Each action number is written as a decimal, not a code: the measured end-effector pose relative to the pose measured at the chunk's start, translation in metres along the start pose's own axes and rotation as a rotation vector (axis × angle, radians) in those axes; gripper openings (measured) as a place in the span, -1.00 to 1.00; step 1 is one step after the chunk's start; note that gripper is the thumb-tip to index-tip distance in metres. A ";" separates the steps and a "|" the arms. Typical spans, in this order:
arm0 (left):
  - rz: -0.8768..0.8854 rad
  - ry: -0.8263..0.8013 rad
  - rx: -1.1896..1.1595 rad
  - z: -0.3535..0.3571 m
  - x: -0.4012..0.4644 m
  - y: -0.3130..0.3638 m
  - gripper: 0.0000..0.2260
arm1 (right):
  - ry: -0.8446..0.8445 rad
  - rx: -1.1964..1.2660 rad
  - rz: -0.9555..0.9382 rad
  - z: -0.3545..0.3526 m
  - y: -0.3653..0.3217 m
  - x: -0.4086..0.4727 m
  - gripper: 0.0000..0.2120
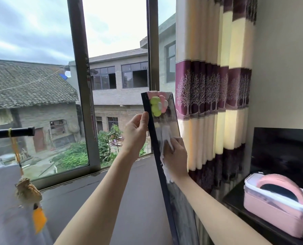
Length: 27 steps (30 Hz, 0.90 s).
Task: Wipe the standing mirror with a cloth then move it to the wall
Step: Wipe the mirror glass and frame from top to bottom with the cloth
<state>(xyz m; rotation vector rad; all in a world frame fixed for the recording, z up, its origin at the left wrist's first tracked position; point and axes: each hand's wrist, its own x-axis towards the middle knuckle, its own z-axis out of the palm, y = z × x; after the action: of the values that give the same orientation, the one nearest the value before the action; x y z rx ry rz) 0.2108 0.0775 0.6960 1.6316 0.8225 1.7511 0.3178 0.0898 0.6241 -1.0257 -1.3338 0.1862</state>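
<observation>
Black-framed and tall, the standing mirror stands tilted in front of me by the window, its base out of view below, its glass turned toward the striped curtain. A pink and green flower ornament is stuck near its top corner. My left hand is closed on the mirror's dark left edge, thumb on the near side and fingers wrapped behind, steadying it. My right hand presses a white cloth flat against the glass around the middle of the part I can see; the cloth is bunched under my palm and trails down past my wrist, so that hand is gripping the cloth against the surface rather than clamped around it.

I judge this to be the wiping step, not yet the move. The glass above the cloth looks smeared, so I would guess the upper part needs more passes. The next move calls for sliding the cloth across the glass with even pressure while the left hand braces the frame against the push, since a tall tilted mirror could tip or swing.

Beyond the mirror, the curtain hangs just beside it, with the plain wall further right. A pink box sits on a dark shelf near that wall, which I would need to steer clear of when carrying the mirror over.
</observation>
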 end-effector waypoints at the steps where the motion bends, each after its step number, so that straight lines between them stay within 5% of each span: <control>1: -0.003 -0.009 0.003 0.000 -0.002 0.000 -0.80 | -0.023 -0.056 0.129 -0.004 0.010 -0.004 -0.77; 5: -0.011 -0.009 0.006 0.002 -0.003 0.001 -0.75 | -0.111 -0.187 0.438 -0.015 0.027 -0.004 -0.72; 13: 0.021 0.016 0.031 0.005 0.002 -0.005 -0.80 | 0.048 0.082 -0.006 -0.002 -0.050 0.049 -0.79; 18: 0.066 0.033 0.077 0.002 0.003 -0.006 -0.80 | -0.037 -0.029 0.223 -0.004 -0.009 0.031 -0.61; 22: 0.153 0.045 0.192 0.006 0.001 -0.002 -0.81 | -0.152 -0.195 0.431 -0.021 0.022 0.023 -0.66; 27: 0.403 0.201 0.471 0.014 0.013 0.017 -0.63 | 0.037 -0.109 0.247 -0.016 -0.005 0.062 -0.83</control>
<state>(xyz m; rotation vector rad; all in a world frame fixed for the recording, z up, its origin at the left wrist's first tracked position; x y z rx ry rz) 0.2234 0.0777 0.7184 2.0612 1.1257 2.1419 0.3475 0.1182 0.6731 -1.2803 -1.1921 0.2810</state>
